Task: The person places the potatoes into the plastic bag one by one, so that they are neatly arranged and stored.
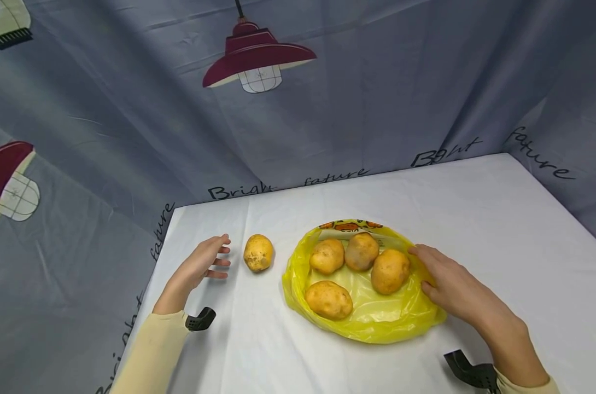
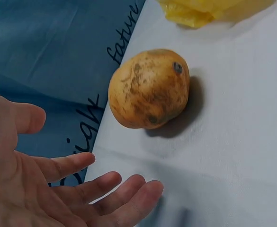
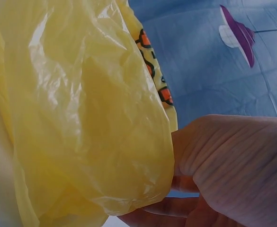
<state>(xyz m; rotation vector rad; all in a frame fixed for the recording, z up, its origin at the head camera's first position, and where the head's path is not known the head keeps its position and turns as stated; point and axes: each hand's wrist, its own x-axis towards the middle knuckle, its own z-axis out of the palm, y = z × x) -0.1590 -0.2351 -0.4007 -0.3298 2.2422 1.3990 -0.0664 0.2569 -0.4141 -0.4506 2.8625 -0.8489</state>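
A yellow plastic bag (image 1: 372, 331) lies with its mouth rolled wide, several potatoes inside it. My right hand (image 1: 457, 284) holds the bag's right side, fingers and thumb at its rim. Seen from the right wrist, the yellow plastic (image 3: 91, 113) covers part of that hand, and some fingertips (image 3: 152, 208) show below its edge. One more potato (image 1: 258, 253), brown-spotted, rests on the white cloth left of the bag. My left hand (image 1: 204, 261) is just left of this potato, palm toward it, fingers spread and holding nothing. The left wrist view shows a gap between fingers and potato (image 2: 150, 90).
A white cloth (image 1: 249, 339) covers the table. Grey-blue fabric (image 1: 377, 98) printed with red lamps and lettering hangs behind it and at both sides. Each wrist carries a black camera mount, one by the left sleeve (image 1: 152, 350).
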